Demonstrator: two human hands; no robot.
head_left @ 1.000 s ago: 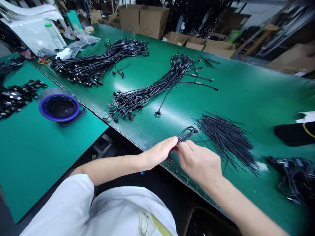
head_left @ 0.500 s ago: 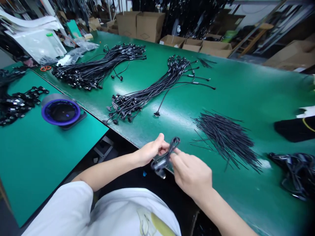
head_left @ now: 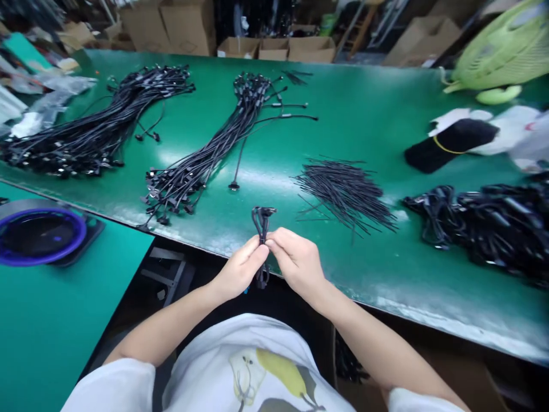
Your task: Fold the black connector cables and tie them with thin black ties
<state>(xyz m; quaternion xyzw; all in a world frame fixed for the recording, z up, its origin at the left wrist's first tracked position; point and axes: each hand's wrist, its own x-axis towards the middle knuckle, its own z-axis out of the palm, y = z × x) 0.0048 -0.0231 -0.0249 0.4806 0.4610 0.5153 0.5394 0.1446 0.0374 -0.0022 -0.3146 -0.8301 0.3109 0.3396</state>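
A short black cable folded into a bundle (head_left: pixel 261 226) stands upright between both hands at the near edge of the green table (head_left: pixel 386 137). My left hand (head_left: pixel 238 270) pinches the bundle's middle from the left. My right hand (head_left: pixel 295 262) pinches it from the right, fingertips touching the left hand's. A loose pile of thin black ties (head_left: pixel 346 193) lies just beyond and right of my hands. The cable's lower end hangs below my fingers over the table edge.
Two long bunches of black cables (head_left: pixel 201 160) (head_left: pixel 94 129) lie across the table to the left. A heap of coiled cables (head_left: pixel 484 220) sits at right, with a black banded bundle (head_left: pixel 450 143) and a green fan (head_left: pixel 497 51) behind. A purple-rimmed round device (head_left: pixel 40 234) rests on the lower left table. Cardboard boxes (head_left: pixel 189 26) line the far edge.
The view has swung right. Both hands have drawn the folded cable back toward the table edge and turned it upright, pinching it at the middle.
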